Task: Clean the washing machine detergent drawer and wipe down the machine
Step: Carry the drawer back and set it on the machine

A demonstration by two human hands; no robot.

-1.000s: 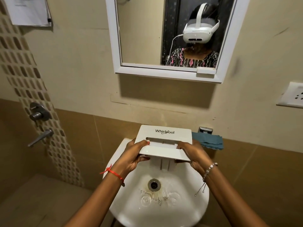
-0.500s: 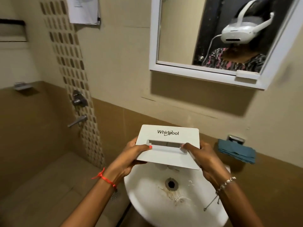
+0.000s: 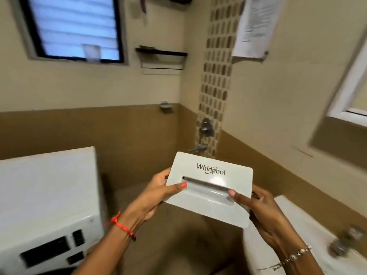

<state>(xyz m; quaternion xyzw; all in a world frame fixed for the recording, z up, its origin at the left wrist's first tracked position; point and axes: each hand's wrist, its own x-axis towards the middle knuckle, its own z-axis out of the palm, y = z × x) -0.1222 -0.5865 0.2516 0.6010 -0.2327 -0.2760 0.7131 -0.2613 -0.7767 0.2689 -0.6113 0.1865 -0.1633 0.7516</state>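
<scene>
brown floor (image 3: pixel 174 241), washing machine (image 3: pixel 47 195), basin (image 3: pixel 264 249)

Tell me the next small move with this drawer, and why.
Probably carry the detergent drawer leftward to the washing machine: left hand and right hand grip its ends in mid-air, clear of the sink, and the machine is lower left.

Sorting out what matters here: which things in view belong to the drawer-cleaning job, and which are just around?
Job: drawer, held by left hand and right hand; washing machine; sink.

Just around: window, wall shelf, papers, wall tap, mirror frame.
</scene>
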